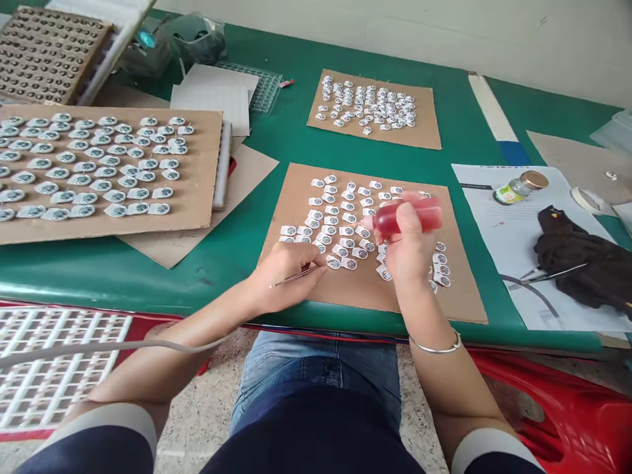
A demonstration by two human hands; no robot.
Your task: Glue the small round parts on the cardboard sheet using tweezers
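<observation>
My left hand is closed around slim metal tweezers, its fingertips beside a small white tag-like piece with a dark round print at the near edge of a cardboard sheet. In my right hand lies a soft squeeze bottle of red liquid, tipped sideways with its nozzle pointing left. The bottle is above the sheet and slightly blurred. Many more white pieces lie in rough columns on this cardboard; my right hand and the bottle hide some of them.
To the left, a raised cardboard carries rows of similar pieces; another sheet lies farther back. On the right are a glass jar, paper, dark cloth and more tweezers. A grey cord crosses my left forearm.
</observation>
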